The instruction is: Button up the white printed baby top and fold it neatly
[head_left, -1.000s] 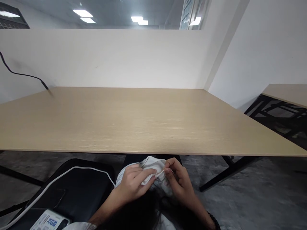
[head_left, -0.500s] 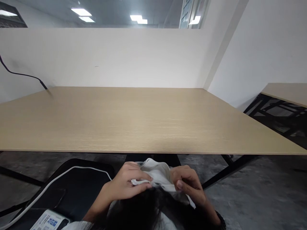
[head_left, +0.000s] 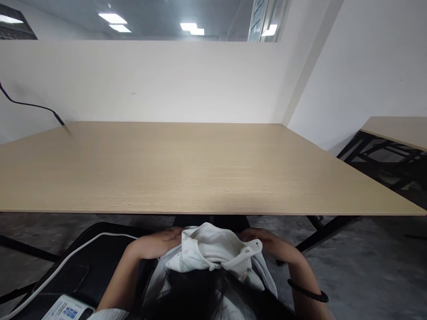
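Note:
A white baby bib (head_left: 216, 244) with a small floral print lies across my lap, just below the table's front edge. Its upper edge is gathered in folds, and a tab with snap fasteners sticks out at the right. My left hand (head_left: 165, 242) lies flat against the bib's left side, fingers stretched out and their tips partly hidden by the cloth. On the opposite side, my right hand (head_left: 262, 238) rests by the tab with its fingers extended, slightly blurred and partly covered. Dark hair hangs over the lower part of the bib.
A light wooden table (head_left: 200, 169) spans the view ahead. To my left is a black chair (head_left: 103, 262) with a white cable (head_left: 66, 262) and a phone (head_left: 68, 309) on it. A black cable (head_left: 36, 105) reaches the table's back left corner. Another table (head_left: 400, 129) stands at right.
Both hands have let go of their pinch on the bib's upper edge and moved outward and down to its sides. The bib now lies lower and more spread, its print and tab showing.

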The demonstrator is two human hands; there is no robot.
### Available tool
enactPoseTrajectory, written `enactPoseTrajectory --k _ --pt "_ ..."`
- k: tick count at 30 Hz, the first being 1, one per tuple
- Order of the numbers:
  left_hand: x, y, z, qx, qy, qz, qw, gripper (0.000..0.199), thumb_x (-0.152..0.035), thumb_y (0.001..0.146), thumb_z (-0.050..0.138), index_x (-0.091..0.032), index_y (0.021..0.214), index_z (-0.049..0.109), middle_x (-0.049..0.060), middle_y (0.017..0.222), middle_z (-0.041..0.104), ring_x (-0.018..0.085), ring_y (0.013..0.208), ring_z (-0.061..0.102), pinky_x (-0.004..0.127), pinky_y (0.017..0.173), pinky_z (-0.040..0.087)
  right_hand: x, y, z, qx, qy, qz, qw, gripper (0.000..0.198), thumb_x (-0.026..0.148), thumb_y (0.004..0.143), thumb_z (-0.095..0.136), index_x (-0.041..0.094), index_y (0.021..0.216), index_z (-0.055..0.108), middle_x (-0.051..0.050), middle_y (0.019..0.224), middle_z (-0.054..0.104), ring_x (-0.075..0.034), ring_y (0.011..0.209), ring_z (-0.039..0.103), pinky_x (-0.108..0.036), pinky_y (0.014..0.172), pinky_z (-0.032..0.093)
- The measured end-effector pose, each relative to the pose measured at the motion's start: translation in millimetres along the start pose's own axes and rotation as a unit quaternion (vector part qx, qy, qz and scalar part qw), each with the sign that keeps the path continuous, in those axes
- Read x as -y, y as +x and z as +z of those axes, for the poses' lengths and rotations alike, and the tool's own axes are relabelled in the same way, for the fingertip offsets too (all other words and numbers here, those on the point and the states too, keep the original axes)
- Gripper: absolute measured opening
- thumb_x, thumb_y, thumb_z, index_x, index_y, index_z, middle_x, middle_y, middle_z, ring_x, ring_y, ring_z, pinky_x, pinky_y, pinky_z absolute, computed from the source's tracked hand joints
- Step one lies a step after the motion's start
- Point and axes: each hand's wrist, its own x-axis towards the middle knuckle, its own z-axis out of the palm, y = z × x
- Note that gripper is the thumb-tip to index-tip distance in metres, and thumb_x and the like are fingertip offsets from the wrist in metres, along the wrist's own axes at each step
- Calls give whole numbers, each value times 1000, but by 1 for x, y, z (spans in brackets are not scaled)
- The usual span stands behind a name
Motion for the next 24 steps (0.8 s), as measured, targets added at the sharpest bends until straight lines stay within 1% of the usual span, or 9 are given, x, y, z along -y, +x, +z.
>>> enactPoseTrajectory --k 3,6,9,12,15,17,19,21,24 --pt "2 13 10 111 -63 22 992 30 -35 94 54 -23 118 68 7 116 69 22 114 61 34 99 49 -3 13 17 25 -43 -32 998 28 38 87 64 25 111 71 -7 103 72 -22 90 68 -36 79 55" --pt "-3 21 15 134 -106 26 985 33 -33 90 59 -22 121 62 7 118 66 21 112 59 31 96 48 9 25 26 75 -46 -67 994 22 38 90 60 23 102 71 -7 102 69 -20 94 64 -34 81 54" --pt "-3 23 15 130 -132 -8 983 27 -29 84 62 -19 109 61 4 103 64 17 95 59 26 82 49 21 27 24 95 -25 -85 992 22 39 90 62 21 100 70 -7 106 67 -21 100 62 -35 88 51" --pt "0 21 11 102 -159 -41 981 26 -30 84 61 -17 106 59 2 92 60 15 82 55 23 72 46 22 21 17 56 22 -82 995 24 39 87 67 19 100 69 -8 106 69 -23 103 63 -37 92 50" --pt "-5 15 4 70 -161 -55 983 28 -38 91 56 -16 107 60 4 91 61 16 81 55 24 69 44 22 12 11 -40 51 -86 994 20 37 87 67 18 93 69 -11 104 71 -26 104 65 -37 89 51" --pt "-14 8 -4 41 -132 -50 989 26 -40 94 55 -16 99 63 3 85 61 15 76 53 23 64 42 26 7 8 -93 35 -123 987 16 34 88 66 19 88 70 -10 96 72 -28 105 65 -39 91 51" --pt "-26 3 -13 -5 -95 -6 995 24 -38 93 58 -16 83 61 1 76 57 14 69 50 24 60 39 36 4 5 -112 20 -183 977 13 31 90 64 20 88 71 -8 87 72 -28 102 65 -42 93 50" --pt "-40 1 -23 -61 -77 103 990 24 -33 91 62 -17 75 57 0 69 52 14 67 47 26 61 39 50 1 3 -122 21 -243 962 13 30 93 60 22 90 70 -6 82 71 -26 98 66 -44 93 50" --pt "-65 7 -40 -106 -68 311 942 17 -29 90 62 -19 78 57 2 68 55 16 71 51 33 70 45 81 -3 -1 -168 4 -316 934 14 34 93 60 24 90 69 -6 82 71 -27 100 65 -46 96 48"
